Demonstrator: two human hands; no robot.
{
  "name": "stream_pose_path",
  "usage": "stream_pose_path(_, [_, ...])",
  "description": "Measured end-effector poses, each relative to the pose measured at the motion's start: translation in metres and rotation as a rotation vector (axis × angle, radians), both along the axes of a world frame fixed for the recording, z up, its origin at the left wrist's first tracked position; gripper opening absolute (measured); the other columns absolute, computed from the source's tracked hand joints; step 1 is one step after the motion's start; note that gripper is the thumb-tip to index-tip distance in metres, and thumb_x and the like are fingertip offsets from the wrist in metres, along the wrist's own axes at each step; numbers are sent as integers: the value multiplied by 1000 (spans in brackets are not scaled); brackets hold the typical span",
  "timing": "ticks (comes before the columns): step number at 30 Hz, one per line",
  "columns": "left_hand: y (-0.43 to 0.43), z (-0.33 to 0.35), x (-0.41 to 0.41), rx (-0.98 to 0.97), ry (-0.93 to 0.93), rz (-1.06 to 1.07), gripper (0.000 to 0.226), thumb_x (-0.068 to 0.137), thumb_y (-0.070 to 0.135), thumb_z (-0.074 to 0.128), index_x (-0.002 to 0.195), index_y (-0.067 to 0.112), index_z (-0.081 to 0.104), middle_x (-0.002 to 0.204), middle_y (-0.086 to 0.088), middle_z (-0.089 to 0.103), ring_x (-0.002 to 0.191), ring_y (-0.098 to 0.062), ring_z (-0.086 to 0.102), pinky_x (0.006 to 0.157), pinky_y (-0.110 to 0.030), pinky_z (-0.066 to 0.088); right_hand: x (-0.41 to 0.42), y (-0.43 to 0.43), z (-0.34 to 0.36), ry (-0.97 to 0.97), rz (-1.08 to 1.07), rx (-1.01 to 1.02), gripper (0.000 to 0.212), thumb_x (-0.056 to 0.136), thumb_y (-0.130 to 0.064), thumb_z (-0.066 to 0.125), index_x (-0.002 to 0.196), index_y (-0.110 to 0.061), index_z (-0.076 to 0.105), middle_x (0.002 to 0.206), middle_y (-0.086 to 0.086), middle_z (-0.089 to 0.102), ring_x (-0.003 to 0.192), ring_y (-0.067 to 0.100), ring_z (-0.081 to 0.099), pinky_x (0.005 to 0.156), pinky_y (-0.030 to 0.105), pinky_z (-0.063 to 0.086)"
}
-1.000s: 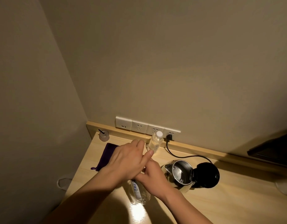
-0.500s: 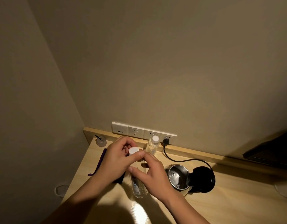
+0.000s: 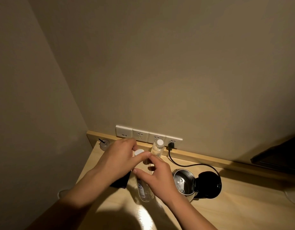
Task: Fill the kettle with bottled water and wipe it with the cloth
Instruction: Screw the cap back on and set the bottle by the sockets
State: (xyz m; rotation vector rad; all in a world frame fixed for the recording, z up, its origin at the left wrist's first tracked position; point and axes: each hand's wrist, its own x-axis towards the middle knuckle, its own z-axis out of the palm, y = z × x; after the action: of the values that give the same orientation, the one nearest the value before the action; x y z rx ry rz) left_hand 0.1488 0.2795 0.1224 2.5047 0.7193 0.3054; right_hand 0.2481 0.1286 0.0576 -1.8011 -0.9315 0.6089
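Lifted clear, cap sits in left hand fingers.

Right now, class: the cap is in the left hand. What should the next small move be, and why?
Probably lift the bottle with the right hand and tip it over the kettle. The cap is off, pinched in the left hand, and the kettle's lid stands open just right of the bottle.

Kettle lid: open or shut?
Open. The kettle shows its bare steel interior from above, and its black lid is swung back to the right.
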Motion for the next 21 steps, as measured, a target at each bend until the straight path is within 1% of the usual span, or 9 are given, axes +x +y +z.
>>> stream_pose_path(2, [-3,1,4,63,57,-9,42,87,70,54,72,31,46,67,12,51,66,-13,53,55,-33,36,-1,2,-2,-73,-19,-7,32,79,-55,77,107,-51,63,100,-14,66,99,5,62,78,17,47])
stream_pose_path(4, [-3,1,6,86,111,-61,39,95,61,54,78,26,49,77,8,53,73,-17,53,60,-34,37,1,3,-2,-66,10,0,30,80,-54,77,106,-46,65,98,-14,66,97,5,61,77,17,46])
stream_pose_path(6, [0,2,5,68,136,-156,32,99,54,53,89,23,51,89,7,53,83,-15,52,67,-32,39,7,2,-2,3,70,11,29,81,-47,81,107,-39,68,99,-9,68,98,10,61,81,24,50])
stream_pose_path(9, [10,4,2,8,165,-361,21,102,44,52,106,24,50,100,10,45,94,-9,44,78,-26,34,17,1,3,122,166,18,31,86,-29,85,114,-30,73,104,0,72,99,14,63,92,43,51])
stream_pose_path(11, [17,4,2,29,158,-456,16,103,37,53,109,23,49,102,11,41,94,-5,37,80,-22,31,23,2,6,195,209,17,34,86,-22,85,118,-32,75,104,-4,75,96,5,62,91,38,53])
stream_pose_path(13, [21,5,4,65,149,-494,14,103,34,54,110,22,49,104,11,41,92,-3,33,81,-21,30,28,4,6,248,255,2,34,86,-21,85,116,-34,76,101,-14,75,94,-2,63,88,22,52])
stream_pose_path(14, [22,4,5,82,139,-505,15,103,32,55,111,21,50,104,10,42,93,-3,33,81,-21,31,30,4,6,263,272,-11,33,86,-21,85,116,-34,76,100,-16,74,94,-3,64,88,17,51])
stream_pose_path(18, [25,-4,7,113,72,-542,17,102,32,57,110,17,53,102,9,43,92,-4,35,78,-18,30,36,6,2,260,279,-39,37,87,-23,85,122,-32,75,110,-14,77,104,1,68,93,16,50])
stream_pose_path(21, [29,-15,4,-8,18,-459,21,100,43,59,110,25,58,101,16,48,95,0,44,79,-10,35,34,9,-5,258,240,-6,51,88,-20,85,134,-36,70,126,-10,76,122,8,69,103,19,51])
